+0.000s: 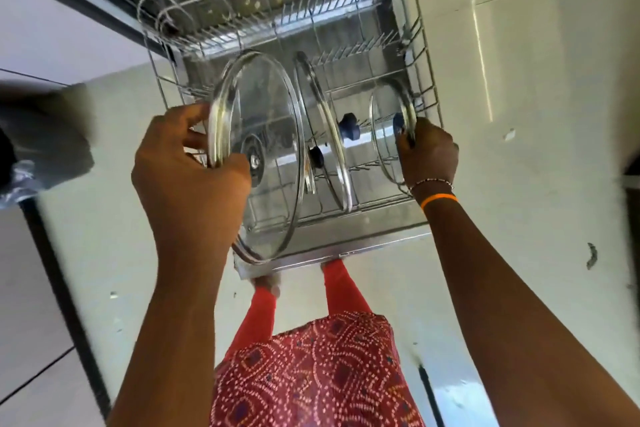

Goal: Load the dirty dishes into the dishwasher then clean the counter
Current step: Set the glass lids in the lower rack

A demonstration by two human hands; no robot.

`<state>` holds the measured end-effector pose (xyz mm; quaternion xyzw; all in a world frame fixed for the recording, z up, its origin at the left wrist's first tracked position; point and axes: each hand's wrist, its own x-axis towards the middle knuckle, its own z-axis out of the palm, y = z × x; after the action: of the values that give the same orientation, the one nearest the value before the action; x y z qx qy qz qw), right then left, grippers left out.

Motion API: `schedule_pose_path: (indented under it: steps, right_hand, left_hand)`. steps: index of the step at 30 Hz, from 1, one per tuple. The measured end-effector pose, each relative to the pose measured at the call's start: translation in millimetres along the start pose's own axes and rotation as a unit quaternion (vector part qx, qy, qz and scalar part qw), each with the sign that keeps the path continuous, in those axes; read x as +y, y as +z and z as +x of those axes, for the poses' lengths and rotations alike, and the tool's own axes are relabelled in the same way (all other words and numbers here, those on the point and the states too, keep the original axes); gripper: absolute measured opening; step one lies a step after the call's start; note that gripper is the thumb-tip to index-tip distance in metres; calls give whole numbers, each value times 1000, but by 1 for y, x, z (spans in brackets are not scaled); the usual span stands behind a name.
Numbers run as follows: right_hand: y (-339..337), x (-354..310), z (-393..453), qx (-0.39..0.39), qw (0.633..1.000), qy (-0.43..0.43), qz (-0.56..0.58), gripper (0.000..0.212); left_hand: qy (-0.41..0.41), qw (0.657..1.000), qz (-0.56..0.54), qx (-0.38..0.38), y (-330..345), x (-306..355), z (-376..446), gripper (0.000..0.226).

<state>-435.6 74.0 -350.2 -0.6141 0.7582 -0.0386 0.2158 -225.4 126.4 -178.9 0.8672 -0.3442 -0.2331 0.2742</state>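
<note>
The pulled-out dishwasher rack (pixel 429 80) sits straight ahead of you and below your hands, its wire rows running away from you toward the machine. Your largest item is the big glass lid (pixel 263 135), held on edge above the rack's left side — its disc stands nearly upright, flat faces pointing left and right, so it lines up with the rows rather than across them. Your left hand (pixel 187 170) is clamped on its near-left rim, fingers (pixel 183 118) curled over the metal band and thumb pressed to the glass by the centre knob. Just to its right, a middle lid (pixel 329 135) already stands in the tines, its dark knob facing right. Farther right, the small lid (pixel 391 135) stands on edge at the rack's right wall, and your right hand (pixel 429 152) is closed on its rim.

What matters is the gap — the free slots lie directly beneath the big lid, left of the middle lid. Your left hand is the nearer one, so, as I judge it, you lower the lid straight down, keeping the disc parallel to its neighbour.
</note>
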Motion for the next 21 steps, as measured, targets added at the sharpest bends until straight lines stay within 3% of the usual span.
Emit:
schedule_pose_path:
  steps: [8,14,21]
  right_hand:
    - [-6,-11,11,-57,996,-41,-50,26]
    - [-19,-5,-25,-25,998,-23,-49,28]
    - [10,-8,-28,-63,996,20,-56,24]
  left_hand:
    - [-52,999,2,-5,10,-19,-8,50]
    - [-68,998,14,-8,9,-24,-16,48]
    - [-80,997,10,-11,6,-29,-21,50]
